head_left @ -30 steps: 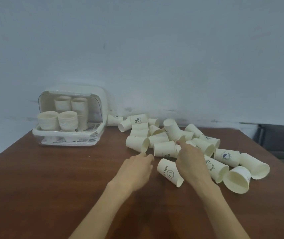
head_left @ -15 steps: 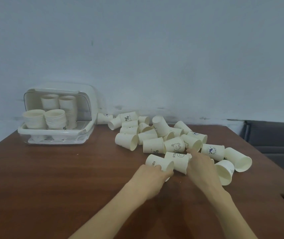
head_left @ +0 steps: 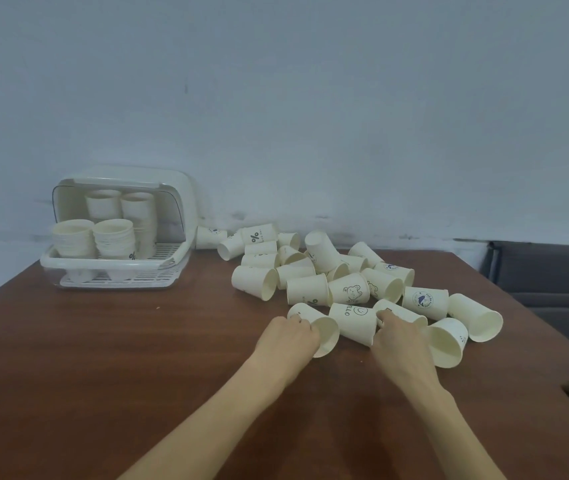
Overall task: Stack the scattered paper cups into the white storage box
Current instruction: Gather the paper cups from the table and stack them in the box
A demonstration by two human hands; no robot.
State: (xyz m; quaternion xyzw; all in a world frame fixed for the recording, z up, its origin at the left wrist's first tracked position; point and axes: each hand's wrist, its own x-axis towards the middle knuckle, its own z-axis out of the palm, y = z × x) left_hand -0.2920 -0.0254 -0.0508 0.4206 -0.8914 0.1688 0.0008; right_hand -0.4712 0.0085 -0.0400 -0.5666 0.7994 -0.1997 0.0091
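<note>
Brown table (head_left: 103,358), pale wall behind. Scattered paper cups (head_left: 328,271) at 1 o'clock, white storage box (head_left: 186,199) at 10. Left hand (head_left: 285,337) curled round a lying cup (head_left: 324,332); right hand (head_left: 399,341) gripping another (head_left: 357,322). Pick-up step, apparently; next, probably nesting both, then carrying boxward.

Smiley cup (head_left: 355,320): "LLO", partly hidden
Far cup (head_left: 257,234): "%"
Boxed stack (head_left: 117,242): "%"
</note>
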